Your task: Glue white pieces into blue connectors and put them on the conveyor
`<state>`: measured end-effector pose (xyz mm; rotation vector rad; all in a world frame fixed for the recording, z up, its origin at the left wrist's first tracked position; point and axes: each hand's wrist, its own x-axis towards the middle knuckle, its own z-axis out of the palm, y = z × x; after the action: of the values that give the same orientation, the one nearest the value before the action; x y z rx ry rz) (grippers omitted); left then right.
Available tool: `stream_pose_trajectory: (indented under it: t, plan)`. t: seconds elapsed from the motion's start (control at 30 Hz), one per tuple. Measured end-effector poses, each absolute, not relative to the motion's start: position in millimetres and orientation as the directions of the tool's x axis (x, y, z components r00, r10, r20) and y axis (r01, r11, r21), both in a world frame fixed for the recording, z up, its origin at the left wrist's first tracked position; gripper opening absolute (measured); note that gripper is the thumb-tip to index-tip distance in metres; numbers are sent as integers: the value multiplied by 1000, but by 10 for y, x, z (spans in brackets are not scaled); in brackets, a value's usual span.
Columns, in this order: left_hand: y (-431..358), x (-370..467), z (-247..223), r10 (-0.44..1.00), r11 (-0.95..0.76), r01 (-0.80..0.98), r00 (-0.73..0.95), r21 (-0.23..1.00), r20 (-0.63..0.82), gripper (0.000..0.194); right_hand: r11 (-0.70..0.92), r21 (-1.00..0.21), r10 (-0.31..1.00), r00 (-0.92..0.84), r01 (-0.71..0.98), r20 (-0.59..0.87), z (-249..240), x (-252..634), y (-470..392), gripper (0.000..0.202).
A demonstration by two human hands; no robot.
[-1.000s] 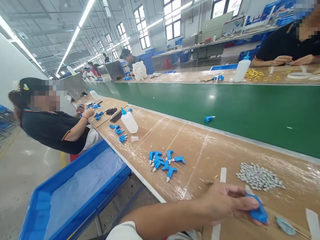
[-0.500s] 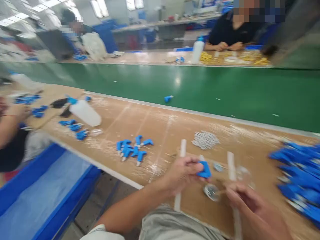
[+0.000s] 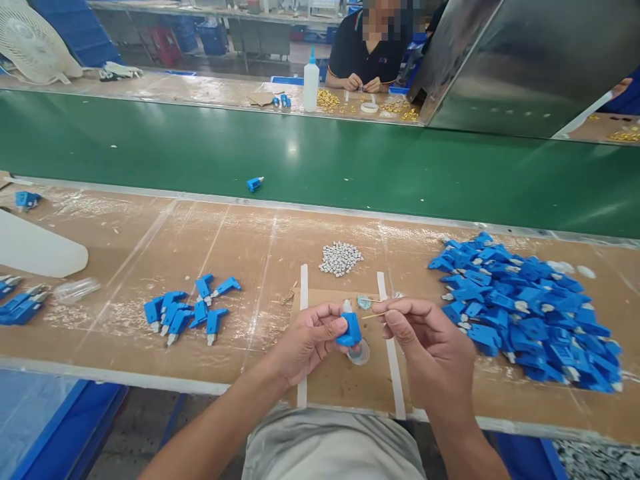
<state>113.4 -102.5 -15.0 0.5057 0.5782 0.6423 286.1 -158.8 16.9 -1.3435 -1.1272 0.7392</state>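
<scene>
My left hand (image 3: 315, 340) is closed on a blue plastic part (image 3: 349, 329) with a whitish tip pointing up. In my right hand (image 3: 430, 347) a thin stick (image 3: 374, 315) is pinched, its end close to the blue part's right side; I cannot tell whether they touch. Behind the blue part, partly covered by it, a small clear round dish (image 3: 359, 353) rests on the brown board. A small light-blue piece (image 3: 364, 303) lies just beyond the hands. Farther back is a heap of small grey pieces (image 3: 341, 258).
A large pile of blue parts (image 3: 530, 307) covers the right side. Several similar parts (image 3: 180, 317) lie at left, near a white bottle (image 3: 40, 245). Behind the table runs a green belt (image 3: 320, 173) with one blue part (image 3: 255, 184). Across it a person (image 3: 367, 53) handles small pieces.
The view has swung to the right and steadied. My right hand has brought the stick from over the dish up to the blue part, which my left hand still holds.
</scene>
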Motion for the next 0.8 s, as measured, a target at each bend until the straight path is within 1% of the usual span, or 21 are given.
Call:
stream_pose_trajectory:
  t: [0.13,0.37,0.47,0.6,0.73,0.8]
  plan:
    - [-1024,1130,-158,665,701,-406,669,586,-332,32,157,-951,916,320,267,241,148,2819,-1574,9]
    - [-1015,1120,-155,658,710,-406,674,575,-336,32,146,-956,934,283,252,218,112,2800,-1554,7]
    - [-1014,1115,-135,658,715,-407,667,569,-349,31,156,-950,931,280,272,233,102,2783,-1555,6]
    - [-1012,1111,-99,656,717,-408,668,566,-350,29,195,-914,928,234,357,290,94,2778,-1555,5]
    - [-1008,1104,-95,667,703,-411,665,581,-337,31,308,-869,886,217,387,410,84,2757,-1542,7]
    - [-1010,1100,-104,679,693,-418,654,588,-335,31,338,-853,877,195,397,439,84,2735,-1542,9]
